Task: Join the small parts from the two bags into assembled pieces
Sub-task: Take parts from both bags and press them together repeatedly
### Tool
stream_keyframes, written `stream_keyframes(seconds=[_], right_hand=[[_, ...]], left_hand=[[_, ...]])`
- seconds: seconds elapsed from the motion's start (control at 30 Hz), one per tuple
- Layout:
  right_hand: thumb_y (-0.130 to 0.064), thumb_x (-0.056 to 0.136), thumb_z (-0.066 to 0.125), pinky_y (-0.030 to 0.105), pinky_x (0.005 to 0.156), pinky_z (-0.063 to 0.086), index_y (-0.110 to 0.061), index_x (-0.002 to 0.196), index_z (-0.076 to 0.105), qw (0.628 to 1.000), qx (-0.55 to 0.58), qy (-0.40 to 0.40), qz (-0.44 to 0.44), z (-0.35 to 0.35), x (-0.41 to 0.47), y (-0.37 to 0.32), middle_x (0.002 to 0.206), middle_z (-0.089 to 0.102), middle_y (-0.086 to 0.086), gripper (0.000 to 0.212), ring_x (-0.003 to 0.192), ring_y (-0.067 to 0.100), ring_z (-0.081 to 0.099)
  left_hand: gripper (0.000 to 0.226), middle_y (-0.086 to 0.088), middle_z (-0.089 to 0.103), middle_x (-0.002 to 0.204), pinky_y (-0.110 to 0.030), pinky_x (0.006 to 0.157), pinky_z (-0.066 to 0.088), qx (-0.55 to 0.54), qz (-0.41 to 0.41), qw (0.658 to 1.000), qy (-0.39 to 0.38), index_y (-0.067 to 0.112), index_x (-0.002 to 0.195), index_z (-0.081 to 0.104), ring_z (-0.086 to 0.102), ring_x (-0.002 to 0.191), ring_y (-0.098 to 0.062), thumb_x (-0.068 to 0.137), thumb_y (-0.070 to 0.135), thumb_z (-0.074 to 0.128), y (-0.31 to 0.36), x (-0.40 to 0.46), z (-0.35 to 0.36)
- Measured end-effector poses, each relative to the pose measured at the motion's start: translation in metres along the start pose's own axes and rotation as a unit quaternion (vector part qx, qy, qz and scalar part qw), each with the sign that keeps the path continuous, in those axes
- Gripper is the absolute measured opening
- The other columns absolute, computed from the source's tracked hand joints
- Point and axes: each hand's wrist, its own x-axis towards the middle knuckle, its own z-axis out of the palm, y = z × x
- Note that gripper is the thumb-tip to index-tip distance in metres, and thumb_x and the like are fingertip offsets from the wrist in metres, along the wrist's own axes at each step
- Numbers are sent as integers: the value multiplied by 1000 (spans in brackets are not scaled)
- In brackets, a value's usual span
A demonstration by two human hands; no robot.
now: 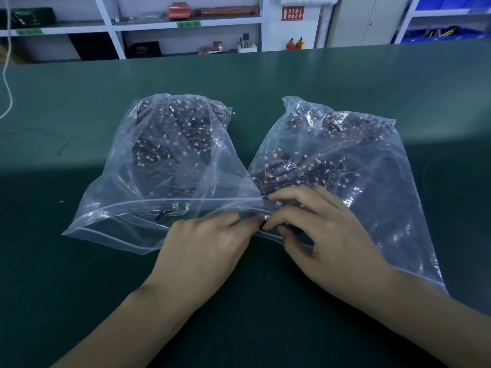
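Small parts fill two clear plastic zip bags lying side by side on the green work mat; the left bag and the right bag touch at their near inner corners. Each holds a heap of dark pieces with thin orange wires and tiny white connectors, piled mostly toward the far end of its bag. Both bag mouths face the person.

At the point where the bags meet, the two hands come together over one small dark part. The left hand lies over the near edge of the left bag, its thumb and forefinger pinching the part from the left. The right hand rests on the near edge of the right bag, fingers curled, its fingertips gripping the same part from the right. Whether this is one piece or two pressed together cannot be told.

Beyond the bags, past the mat's far edge, stand white shelves and a red sign.
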Motion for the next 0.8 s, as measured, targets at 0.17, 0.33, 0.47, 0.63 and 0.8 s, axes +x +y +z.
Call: stream_keyframes(seconds=[0.17, 0.33, 0.47, 0.63, 0.8], right_hand=[[-22, 100, 65, 44, 105, 46, -32, 121, 77, 998, -27, -64, -3, 1, -3, 1, 154, 53, -3, 27, 129, 23, 56], [-51, 108, 40, 38, 128, 25, -42, 143, 63, 988, -53, -142, 17, 1, -5, -2, 172, 28, -2, 43, 155, 17, 32], [-60, 108, 26, 28, 130, -1, -44, 153, 49, 979, -71, -189, 27, 1, -5, -3, 177, 9, -4, 54, 162, 12, 8], [-62, 107, 16, 27, 129, -9, -37, 156, 47, 973, -88, -210, 30, 0, -4, -7, 177, -2, -6, 63, 162, 9, -2], [-62, 106, 9, 30, 130, -9, -31, 151, 51, 969, -107, -223, 26, -1, -3, -9, 176, -10, -7, 70, 161, 8, -9]], left_hand=[[31, 10, 64, 68, -32, 42, 46, -38, -39, 998, 33, 29, 83, 75, 61, 53, -15, 104, 41, 57, -2, -2, -3], [48, 12, 40, 50, -24, 46, 35, -23, -96, 993, 72, 20, 58, 49, 42, 42, -16, 102, 38, 56, -19, -4, -16], [53, 7, 45, 46, -26, 52, 30, 48, -203, 978, 28, 18, 54, 52, 42, 42, -22, 101, 43, 49, -51, -10, -23], [46, 0, 42, 61, -26, 50, 32, 79, -218, 973, 3, 11, 87, 73, 37, 49, -20, 102, 45, 46, -76, -16, -17], [49, -4, 71, 126, -49, 97, 52, 44, -219, 965, -136, 33, 151, 53, 66, 112, -34, 109, 41, 31, -73, -11, -10]])
